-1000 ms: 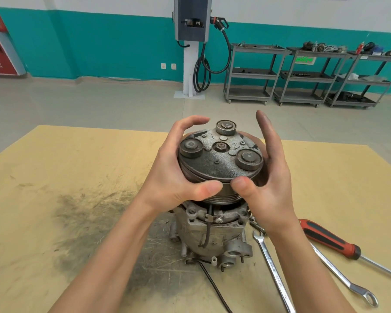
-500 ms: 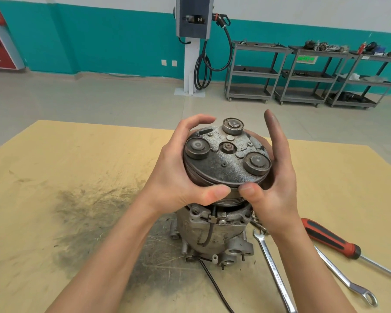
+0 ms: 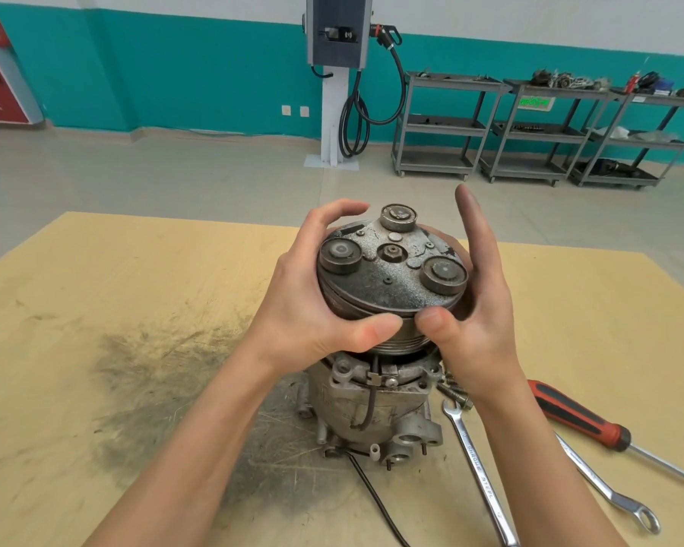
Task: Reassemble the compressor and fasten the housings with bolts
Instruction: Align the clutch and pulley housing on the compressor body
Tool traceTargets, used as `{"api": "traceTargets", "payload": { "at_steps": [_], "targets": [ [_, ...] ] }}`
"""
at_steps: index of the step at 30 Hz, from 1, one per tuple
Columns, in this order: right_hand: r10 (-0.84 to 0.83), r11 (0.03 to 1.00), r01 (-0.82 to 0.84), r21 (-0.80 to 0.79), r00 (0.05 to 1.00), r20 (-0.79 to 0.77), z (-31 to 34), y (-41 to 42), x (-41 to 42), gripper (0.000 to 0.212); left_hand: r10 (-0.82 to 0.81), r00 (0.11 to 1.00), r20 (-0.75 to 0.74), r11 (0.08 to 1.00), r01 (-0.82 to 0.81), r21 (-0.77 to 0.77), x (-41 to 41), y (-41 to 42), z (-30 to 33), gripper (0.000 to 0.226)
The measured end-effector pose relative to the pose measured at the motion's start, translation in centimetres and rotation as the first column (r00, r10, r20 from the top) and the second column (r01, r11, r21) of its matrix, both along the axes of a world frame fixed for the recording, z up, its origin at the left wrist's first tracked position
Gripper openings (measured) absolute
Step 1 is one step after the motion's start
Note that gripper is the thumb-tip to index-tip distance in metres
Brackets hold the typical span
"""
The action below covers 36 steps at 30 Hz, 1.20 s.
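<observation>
A: What is altered since a second ago?

B: The pulley assembly [image 3: 391,278] is seen tilted and shifted slightly rightward on the compressor body [image 3: 372,404], which stands mid-counter [image 3: 95,309]. It is gripped by the left hand [image 3: 312,309], fingers curled round its rim; the right hand [image 3: 474,309] is pressed against it by thumb and palm, forefinger held straight (seating looks unfinished, judged from the gap below).

A: And the room around it?

B: Bolts [image 3: 453,388], two wrenches [image 3: 478,471] [image 3: 609,495] and a screwdriver [image 3: 581,420] are laid just right of the body; open board is left on the other side, well away from the edges.
</observation>
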State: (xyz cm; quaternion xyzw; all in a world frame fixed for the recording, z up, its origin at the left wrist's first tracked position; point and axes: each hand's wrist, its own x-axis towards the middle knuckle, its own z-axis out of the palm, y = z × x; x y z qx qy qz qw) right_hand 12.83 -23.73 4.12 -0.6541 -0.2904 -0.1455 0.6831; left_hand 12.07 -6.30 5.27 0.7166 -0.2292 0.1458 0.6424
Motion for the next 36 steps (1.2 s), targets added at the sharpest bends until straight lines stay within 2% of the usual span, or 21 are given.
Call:
{"api": "traceTargets", "payload": {
  "at_steps": [15,22,27,36],
  "targets": [
    [-0.027,0.998,0.029,-0.052,0.999,0.040,-0.20,0.07,0.13,0.119,0.002,1.000,-0.002,1.000,-0.002,0.014,0.33,-0.05,-0.33,0.095],
    [-0.041,0.998,0.043,-0.043,0.997,0.058,0.10,0.10,0.06,0.118,-0.057,0.998,-0.003,0.998,0.057,-0.036,0.09,-0.20,-0.21,0.107],
    [-0.056,0.995,0.063,-0.079,0.994,0.090,0.18,-0.01,-0.01,0.114,-0.067,0.997,0.039,0.998,0.067,0.004,0.02,-0.10,-0.24,0.106],
    [-0.046,0.995,0.052,-0.085,0.996,0.073,0.13,0.06,-0.12,0.121,-0.042,0.998,0.040,0.999,0.041,0.033,-0.06,0.12,0.12,0.108]
  ]
}}
